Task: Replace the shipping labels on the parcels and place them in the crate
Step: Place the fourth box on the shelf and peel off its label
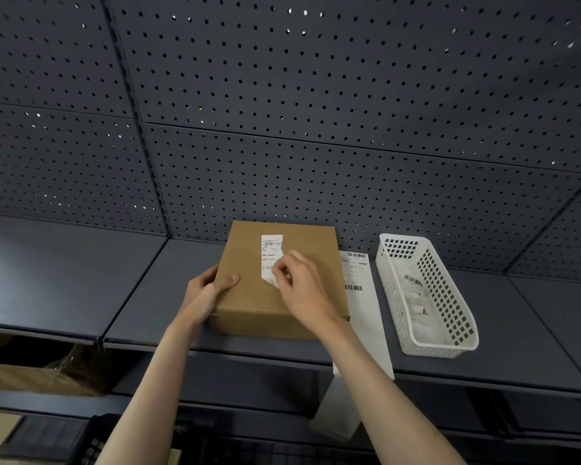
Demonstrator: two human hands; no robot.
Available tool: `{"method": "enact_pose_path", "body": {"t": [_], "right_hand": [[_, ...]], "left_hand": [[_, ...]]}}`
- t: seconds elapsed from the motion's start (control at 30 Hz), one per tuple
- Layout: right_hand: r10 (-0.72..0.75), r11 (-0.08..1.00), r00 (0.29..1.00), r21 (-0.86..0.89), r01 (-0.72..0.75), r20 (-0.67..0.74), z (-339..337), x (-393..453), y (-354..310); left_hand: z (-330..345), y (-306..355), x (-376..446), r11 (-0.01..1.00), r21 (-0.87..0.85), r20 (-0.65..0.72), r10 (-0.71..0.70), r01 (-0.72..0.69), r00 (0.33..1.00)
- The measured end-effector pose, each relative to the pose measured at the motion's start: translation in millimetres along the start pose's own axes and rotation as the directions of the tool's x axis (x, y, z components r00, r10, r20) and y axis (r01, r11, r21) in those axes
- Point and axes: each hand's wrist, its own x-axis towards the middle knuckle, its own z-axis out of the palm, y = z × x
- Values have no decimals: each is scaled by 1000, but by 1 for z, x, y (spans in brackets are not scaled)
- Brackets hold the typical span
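Under my left hand (pixel 211 288) lies the near left corner of the cardboard parcel (pixel 248 290); my thumb rests flat on its top face and my fingers wrap down the side wall, gripping it so it stays put on the dark shelf (pixel 81 263); the box is a flat, matte brown carton with crisp edges, lying squarely between my two hands and close against the perforated back panel (pixel 316 112). Just right of that thumb, the old shipping label (pixel 270 253) is a thin white printed strip, already torn ragged along its right edge; my right hand (pixel 299 283) pinches its lifted lower corner between thumb and fingertips. To peel it well, I judge I should pull low and slowly, back along the face of the carton and not upward, so the paper comes away whole and does not shred again or lift the cardboard skin; the left hand must press firmly against the pull. Right of my right wrist, a long white sheet of fresh labels (pixel 359 290) with barcodes lies flat, its smooth backing drooping over the shelf lip. Further right stands a white plastic basket (pixel 450 297), glossy, with walls pierced by square holes, well apart from both hands; paper scraps with a barcode lie inside it.
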Motion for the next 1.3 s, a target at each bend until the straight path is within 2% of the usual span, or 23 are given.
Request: {"method": "enact_pose_path", "body": {"t": [0.07, 0.17, 0.2, 0.33, 0.43, 0.53, 0.77, 0.93, 1.07, 1.3], "right_hand": [[-9, 998, 998, 56, 12, -56, -8, -3, 5], [2, 998, 988, -59, 8, 155, -8, -4, 11], [11, 994, 983, -112, 10, 184, -4, -4, 14], [-58, 979, 992, -190, 79, 112, 0, -3, 14], [-140, 930, 981, -323, 176, 130, -4, 0, 9], [-177, 898, 972, -378, 224, 157, -7, 1, 6], [-95, 934, 983, -327, 142, 155, -17, 8, 6], [-11, 949, 968, -302, 88, 249, -21, 24, 11], [27, 956, 962, -289, 55, 273, -27, 32, 10], [54, 970, 958, -241, 16, 280, -40, 48, 9]], "left_hand": [[1, 0, 1, 1000, 0, 2, -5, 5, 1000], [-2, -2, 3, 1000, 12, -5, -4, 4, 1000], [-2, -3, 3, 1000, 17, -9, -6, 6, 1000], [-4, -8, 7, 999, 35, -16, -24, 24, 1000], [-5, -7, 10, 999, 47, -7, -24, 24, 1000], [-6, -5, 12, 996, 76, 3, -36, 36, 999], [1, 1, 16, 990, 86, -34, -105, 107, 994], [4, -4, 13, 981, 161, -85, -91, 104, 992], [6, -2, 15, 957, 267, -107, -91, 116, 990], [6, -2, 19, 953, 277, -108, -93, 120, 990]]}}
